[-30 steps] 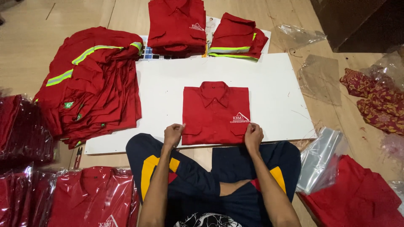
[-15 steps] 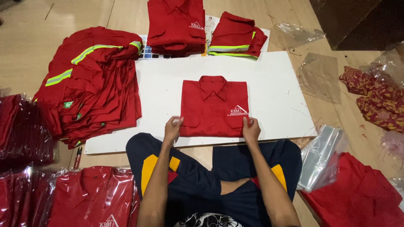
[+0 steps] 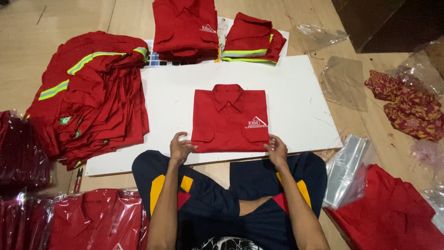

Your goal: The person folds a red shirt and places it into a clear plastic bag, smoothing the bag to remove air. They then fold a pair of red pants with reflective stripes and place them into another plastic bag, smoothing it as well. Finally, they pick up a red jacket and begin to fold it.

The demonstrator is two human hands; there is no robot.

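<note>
Both hands, left [image 3: 180, 147] and right [image 3: 276, 149], curled, grip folded red shirt [image 3: 230, 119].

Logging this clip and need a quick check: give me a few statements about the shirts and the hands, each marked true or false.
1. Both hands, left hand and right hand, rest at the bottom corners of the folded red shirt. True.
2. The folded shirt lies on a white board. True.
3. The shirt is sealed in a plastic bag. False: it lies bare.
4. The pile of shirts with reflective stripes lies to the person's right. False: it is on the left.
</note>
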